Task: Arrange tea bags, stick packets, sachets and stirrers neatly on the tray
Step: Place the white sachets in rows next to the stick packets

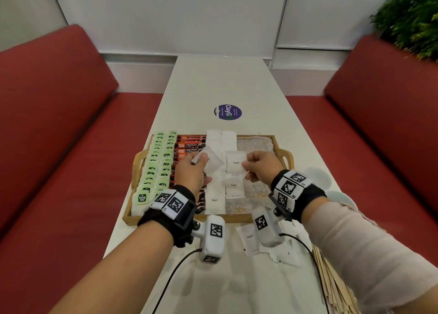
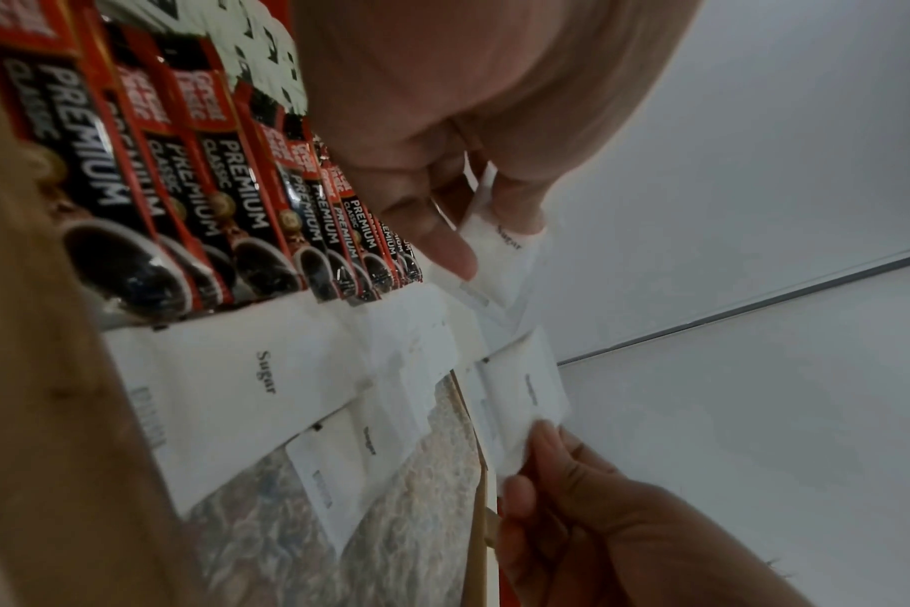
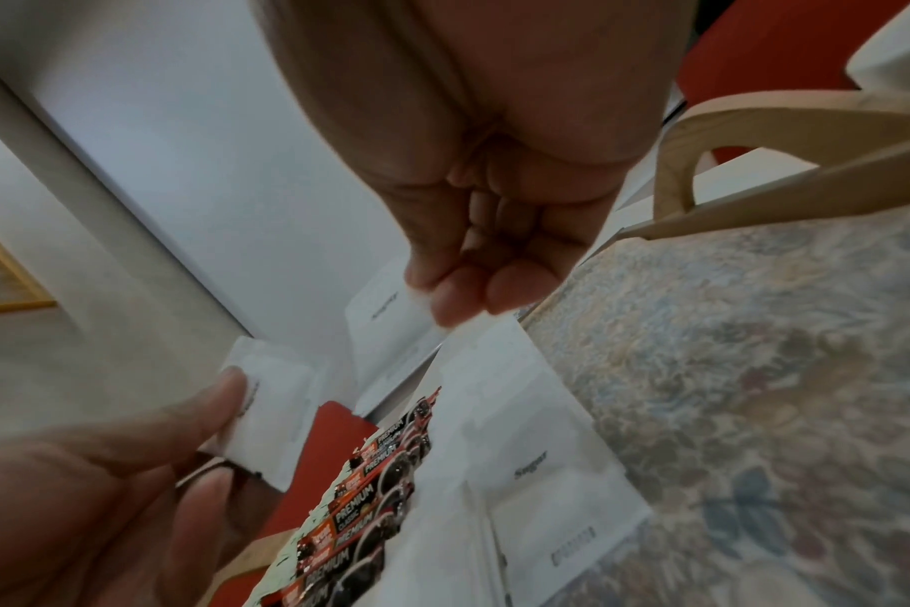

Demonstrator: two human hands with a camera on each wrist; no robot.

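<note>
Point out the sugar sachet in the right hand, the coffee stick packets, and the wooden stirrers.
sugar sachet (image 1: 235,162), head view, printed face.
coffee stick packets (image 1: 188,147), head view, middle of the row.
wooden stirrers (image 1: 331,280), head view, bundle near the table's right edge.

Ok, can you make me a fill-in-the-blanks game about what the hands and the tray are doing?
1. Each hand pinches a white ____ sachet.
2. The green tea bags lie along the tray's ____ side.
3. The wooden stirrers lie on the ____, not in the tray.

Missing words: sugar; left; table
</note>
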